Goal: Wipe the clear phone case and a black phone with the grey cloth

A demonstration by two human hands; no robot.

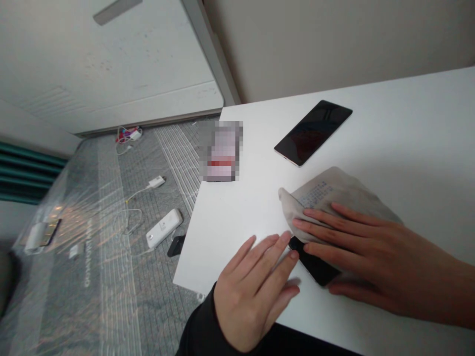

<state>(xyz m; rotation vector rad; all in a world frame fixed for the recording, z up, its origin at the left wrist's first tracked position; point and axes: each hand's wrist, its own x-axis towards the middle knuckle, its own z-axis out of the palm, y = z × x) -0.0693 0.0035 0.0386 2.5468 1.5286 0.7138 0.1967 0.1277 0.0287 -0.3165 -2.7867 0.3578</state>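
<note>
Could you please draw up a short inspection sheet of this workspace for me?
Surface: white table, corner overhanging a gray mat.
Job's things: dark smartphone, partly under a beige printed cloth.
Grippers: left hand flat, fingertips by the phone's edge; right hand flat on the cloth.
Clutter: second smartphone and blurred flat item on the table; white power bank on the mat.
Cables: white cable loose on the mat.
Surroundings: white door, beige wall, green blind.

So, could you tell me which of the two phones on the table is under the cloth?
The nearer phone, beneath the right hand; the farther phone lies uncovered.
</note>
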